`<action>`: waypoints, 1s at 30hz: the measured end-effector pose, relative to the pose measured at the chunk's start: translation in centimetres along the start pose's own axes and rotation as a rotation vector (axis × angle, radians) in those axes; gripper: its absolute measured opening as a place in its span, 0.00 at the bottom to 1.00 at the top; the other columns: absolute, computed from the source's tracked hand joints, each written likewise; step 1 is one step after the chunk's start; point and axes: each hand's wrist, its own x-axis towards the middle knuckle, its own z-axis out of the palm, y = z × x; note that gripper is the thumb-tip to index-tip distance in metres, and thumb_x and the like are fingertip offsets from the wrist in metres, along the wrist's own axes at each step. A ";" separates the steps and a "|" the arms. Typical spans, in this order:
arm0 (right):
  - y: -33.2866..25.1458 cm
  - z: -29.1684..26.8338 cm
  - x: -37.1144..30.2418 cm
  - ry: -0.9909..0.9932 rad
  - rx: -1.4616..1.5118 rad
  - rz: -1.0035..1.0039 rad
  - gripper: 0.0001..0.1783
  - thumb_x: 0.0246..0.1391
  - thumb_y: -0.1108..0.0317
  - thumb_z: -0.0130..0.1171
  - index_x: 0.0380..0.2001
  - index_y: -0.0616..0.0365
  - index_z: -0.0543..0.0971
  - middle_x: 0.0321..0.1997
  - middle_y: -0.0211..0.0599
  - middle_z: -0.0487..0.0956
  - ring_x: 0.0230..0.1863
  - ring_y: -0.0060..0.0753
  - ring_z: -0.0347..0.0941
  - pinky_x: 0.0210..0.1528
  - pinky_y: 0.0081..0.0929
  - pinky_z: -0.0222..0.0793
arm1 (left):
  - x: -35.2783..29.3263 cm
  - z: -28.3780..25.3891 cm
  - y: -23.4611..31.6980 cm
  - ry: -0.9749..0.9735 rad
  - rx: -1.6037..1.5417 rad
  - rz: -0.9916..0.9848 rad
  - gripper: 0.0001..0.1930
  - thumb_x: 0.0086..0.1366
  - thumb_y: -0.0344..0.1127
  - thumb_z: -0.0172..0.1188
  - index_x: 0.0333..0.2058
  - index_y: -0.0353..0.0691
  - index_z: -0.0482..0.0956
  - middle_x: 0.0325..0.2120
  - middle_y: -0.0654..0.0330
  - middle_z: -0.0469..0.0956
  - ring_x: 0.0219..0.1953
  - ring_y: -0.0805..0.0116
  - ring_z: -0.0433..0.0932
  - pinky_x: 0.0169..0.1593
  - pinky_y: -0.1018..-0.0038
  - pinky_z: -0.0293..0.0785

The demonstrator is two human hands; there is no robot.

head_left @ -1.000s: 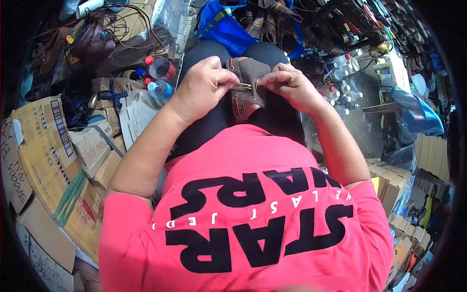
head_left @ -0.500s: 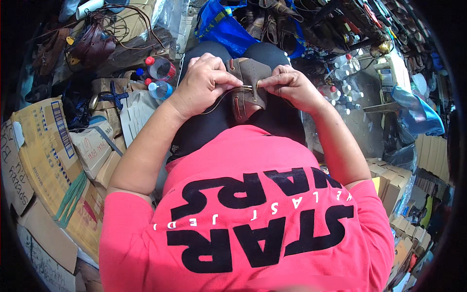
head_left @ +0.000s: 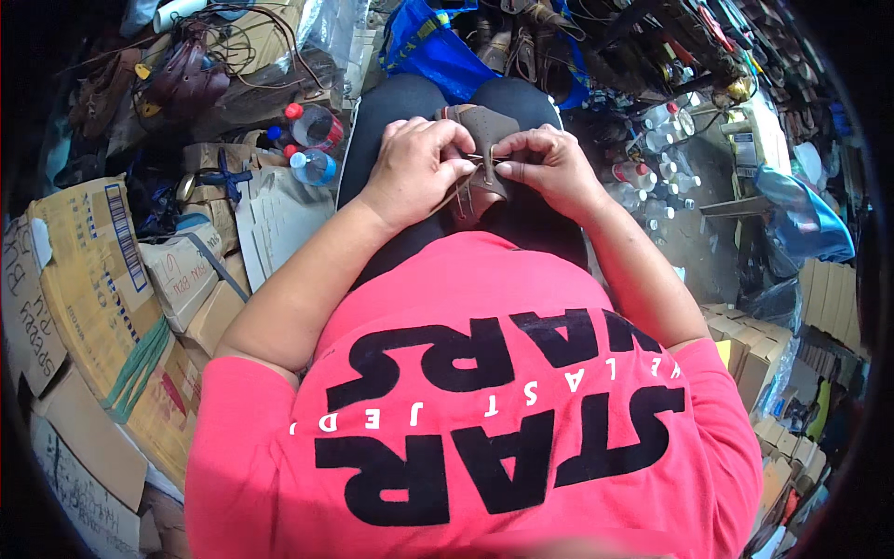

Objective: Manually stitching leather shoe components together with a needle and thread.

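Note:
A brown leather shoe upper [head_left: 486, 123] rests between my thighs, with stitch holes and reddish-brown lacing on it. My left hand [head_left: 419, 170] is closed in a pinch at its left side, gripping a thin tan cord [head_left: 458, 196] that trails down toward my lap. Opposite, my right hand [head_left: 551, 168] pinches thumb to forefinger by the raised seam, where thin cord also shows. The fingertips of both hands are close together over the upper. Exactly where the cord passes through the leather is partly hidden by my fingers.
Beyond my knees lies a blue bag [head_left: 396, 42] beside brown shoes [head_left: 521, 51]. Plastic bottles [head_left: 315, 168] stand at left, and several more [head_left: 656, 172] at right. Cardboard boxes [head_left: 84, 270] are stacked on my left. A dark red leather piece [head_left: 191, 79] lies at the far left.
My left hand has moved right and turned, its fingers now curled beside the seam. My right hand has rotated slightly, bringing thumb and forefinger over the seam.

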 end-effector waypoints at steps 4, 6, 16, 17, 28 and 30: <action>-0.6 0.0 0.9 -0.030 0.215 0.367 0.10 0.44 0.62 0.72 0.30 0.53 0.85 0.25 0.29 0.83 0.26 0.17 0.76 0.35 0.22 0.71 | 1.4 0.5 -0.3 -0.056 -0.056 -0.039 0.05 0.52 0.34 0.64 0.29 0.45 0.80 0.27 0.64 0.79 0.35 0.61 0.75 0.45 0.63 0.64; -1.3 -0.4 1.7 -0.044 0.104 0.382 0.11 0.43 0.61 0.72 0.29 0.53 0.85 0.25 0.31 0.83 0.28 0.18 0.76 0.36 0.23 0.72 | 2.3 0.3 -0.1 -0.039 0.090 0.037 0.04 0.53 0.34 0.64 0.28 0.45 0.80 0.27 0.65 0.79 0.35 0.62 0.75 0.46 0.64 0.64; 0.3 -3.0 0.8 -0.146 0.388 0.490 0.06 0.49 0.75 0.66 0.30 0.61 0.79 0.27 0.26 0.78 0.31 0.16 0.70 0.33 0.18 0.66 | 1.2 -2.7 -0.8 -0.022 0.427 0.304 0.01 0.57 0.31 0.57 0.29 0.46 0.75 0.27 0.64 0.74 0.38 0.61 0.71 0.46 0.62 0.62; -0.4 -3.2 1.0 -0.148 0.389 0.488 0.06 0.49 0.75 0.66 0.30 0.61 0.79 0.27 0.26 0.78 0.31 0.16 0.70 0.33 0.18 0.66 | 1.1 -2.6 -0.7 -0.075 0.425 0.245 0.02 0.57 0.31 0.56 0.30 0.46 0.75 0.28 0.63 0.74 0.39 0.60 0.72 0.46 0.62 0.62; -3.3 -2.1 2.9 -0.365 -0.690 -0.183 0.05 0.52 0.67 0.53 0.34 0.50 0.75 0.27 0.40 0.78 0.36 0.47 0.77 0.43 0.43 0.65 | 2.3 -2.4 -1.0 -0.336 0.437 0.285 0.03 0.61 0.34 0.51 0.33 0.47 0.73 0.26 0.58 0.77 0.36 0.59 0.78 0.42 0.65 0.67; -2.1 -2.9 2.3 -0.312 -0.669 -0.286 0.04 0.51 0.68 0.53 0.32 0.50 0.74 0.26 0.40 0.78 0.36 0.46 0.77 0.43 0.41 0.65 | 1.5 -3.7 -1.5 -0.382 0.475 0.242 0.07 0.61 0.32 0.48 0.34 0.49 0.76 0.29 0.57 0.80 0.37 0.55 0.80 0.42 0.60 0.71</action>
